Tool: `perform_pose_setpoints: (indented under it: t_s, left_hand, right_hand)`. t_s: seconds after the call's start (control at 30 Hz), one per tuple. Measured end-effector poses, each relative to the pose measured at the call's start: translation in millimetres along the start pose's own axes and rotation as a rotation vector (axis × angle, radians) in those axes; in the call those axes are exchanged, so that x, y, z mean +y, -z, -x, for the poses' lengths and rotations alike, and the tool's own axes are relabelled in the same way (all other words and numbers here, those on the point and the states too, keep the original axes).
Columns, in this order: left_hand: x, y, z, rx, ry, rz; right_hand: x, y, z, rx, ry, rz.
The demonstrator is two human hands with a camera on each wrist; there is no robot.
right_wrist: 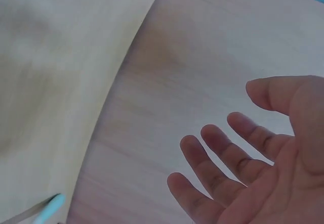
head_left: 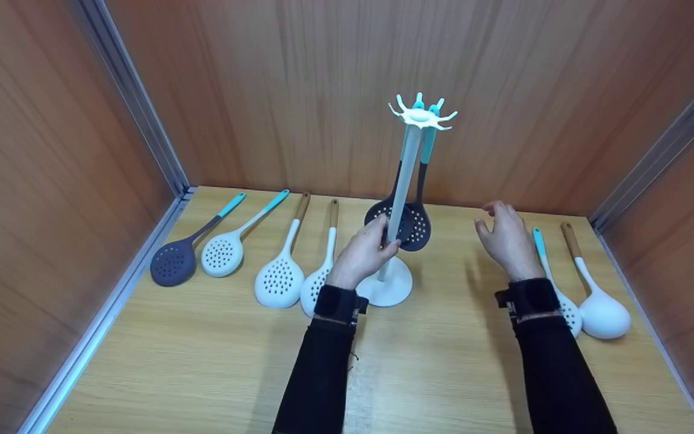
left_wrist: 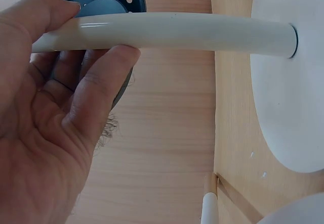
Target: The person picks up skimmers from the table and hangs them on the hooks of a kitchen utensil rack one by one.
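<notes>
My left hand (head_left: 360, 252) grips the white pole (head_left: 406, 172) of an upright utensil stand, thumb on one side and fingers on the other. The pole rises from a round white base (head_left: 400, 289) to a crown of curved hooks (head_left: 422, 116). From the far hooks hang two dark utensils with turquoise handles; one is a skimmer (head_left: 421, 232) with a perforated head, and the other is partly hidden by the pole and hand. My right hand (head_left: 507, 242) hovers right of the stand, fingers spread and holding nothing, as the right wrist view also shows.
At left lie a dark skimmer (head_left: 173, 263), a white skimmer with turquoise handle (head_left: 222, 254), and two wood-handled white skimmers, one (head_left: 279, 280) beside my left forearm. A turquoise-handled white skimmer (head_left: 571, 313) and a white ladle (head_left: 606, 314) lie at right. Wooden panels (head_left: 299, 90) enclose the table.
</notes>
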State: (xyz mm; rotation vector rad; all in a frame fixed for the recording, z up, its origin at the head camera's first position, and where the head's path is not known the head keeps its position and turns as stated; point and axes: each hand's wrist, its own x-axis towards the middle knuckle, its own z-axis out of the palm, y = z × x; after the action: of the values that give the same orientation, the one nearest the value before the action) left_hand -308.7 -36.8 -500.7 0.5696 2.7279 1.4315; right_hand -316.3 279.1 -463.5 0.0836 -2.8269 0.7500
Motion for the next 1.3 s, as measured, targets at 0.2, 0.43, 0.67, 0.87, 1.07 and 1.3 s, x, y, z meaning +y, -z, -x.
perform_pose_setpoints:
  t_s: [0.2, 0.43, 0.67, 0.87, 1.07, 1.3]
  left_hand:
    - [0.0, -0.1, 0.2, -0.004, 0.011, 0.013]
    - [-0.9, -0.8, 0.0, -0.013, 0.031, 0.026]
    - [-1.5, -0.5, 0.0, -0.004, 0.002, 0.014]
    - [-0.8, -0.1, 0.8, -0.001, -0.004, 0.008]
    - [-0.1, 0.5, 0.9, -0.008, 0.011, 0.016]
    - [-0.5, -0.1, 0.5, -0.007, 0.015, 0.021]
  right_hand:
    - [15, -2, -1.0, -0.026, -0.052, 0.016]
    - [32, -5, -0.8, -0.07, -0.129, 0.064]
    - [47, -2, 0.0, -0.152, -0.203, 0.097]
    - [60, 1, 2.1, -0.221, -0.251, 0.099]
    - [72, 3, 2.5, -0.268, -0.297, 0.107]
    - [83, 4, 3.8, -0.327, -0.343, 0.102]
